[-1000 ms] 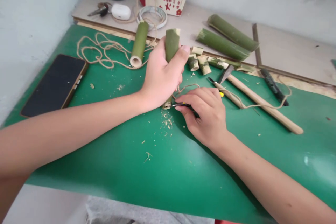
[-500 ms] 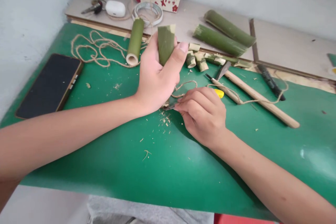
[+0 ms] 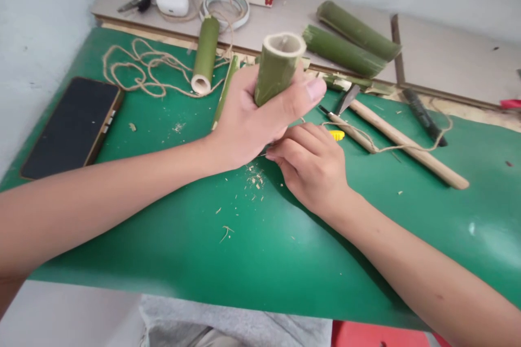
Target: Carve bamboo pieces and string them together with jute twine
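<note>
My left hand (image 3: 260, 119) is closed around a green bamboo tube (image 3: 279, 68), whose pale, hollow open end tilts up towards me. My right hand (image 3: 311, 165) grips a utility knife with a yellow end (image 3: 337, 135) showing behind the knuckles. A thin sliver of its blade (image 3: 262, 155) shows beyond the fingertips, by the left hand's heel. The tube's lower end is hidden behind my left hand. Pale shavings (image 3: 255, 179) lie on the green mat (image 3: 175, 255) just below both hands. A thin bamboo strip (image 3: 226, 92) lies left of my left hand.
Another bamboo tube (image 3: 204, 54), twine (image 3: 148, 73) and a phone (image 3: 73, 127) lie to the left. Right of my hands are a hammer (image 3: 411, 146), a slim wooden-handled tool (image 3: 352, 133) and a black marker (image 3: 423, 116). Bamboo pieces (image 3: 345, 51) and tape (image 3: 224, 9) lie behind.
My left hand has shifted right and turned the bamboo tube, so its open end now faces me. The knife blade shows less, and the thin bamboo strip has come into view.
</note>
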Demonstrator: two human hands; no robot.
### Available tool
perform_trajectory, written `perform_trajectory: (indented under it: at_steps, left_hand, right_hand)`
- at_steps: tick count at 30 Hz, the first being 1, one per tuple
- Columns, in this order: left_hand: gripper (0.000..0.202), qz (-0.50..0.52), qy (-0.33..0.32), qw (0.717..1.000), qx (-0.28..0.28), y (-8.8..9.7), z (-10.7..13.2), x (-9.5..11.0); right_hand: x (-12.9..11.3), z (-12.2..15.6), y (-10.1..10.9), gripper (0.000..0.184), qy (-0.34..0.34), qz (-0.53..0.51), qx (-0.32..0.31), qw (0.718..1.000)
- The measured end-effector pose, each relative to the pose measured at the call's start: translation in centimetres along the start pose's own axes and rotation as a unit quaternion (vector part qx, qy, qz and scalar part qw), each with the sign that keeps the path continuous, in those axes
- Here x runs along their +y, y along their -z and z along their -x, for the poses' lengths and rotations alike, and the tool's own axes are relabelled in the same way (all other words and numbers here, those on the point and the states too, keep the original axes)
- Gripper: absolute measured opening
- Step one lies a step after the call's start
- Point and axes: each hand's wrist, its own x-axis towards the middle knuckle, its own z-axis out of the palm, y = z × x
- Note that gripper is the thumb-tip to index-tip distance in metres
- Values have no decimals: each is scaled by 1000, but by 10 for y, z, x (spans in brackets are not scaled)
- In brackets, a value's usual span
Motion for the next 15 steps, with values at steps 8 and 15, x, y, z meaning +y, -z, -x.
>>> perform_trajectory:
  at_steps: [8, 15]
  left_hand:
    - [36, 58, 36, 997, 27, -2, -4, 0]
    - [33, 35, 15, 998, 44, -4, -2, 1]
  right_hand:
    - [1, 0, 1, 27, 10, -14, 11, 1000]
    - [0, -2, 0, 30, -11, -16, -22, 1000]
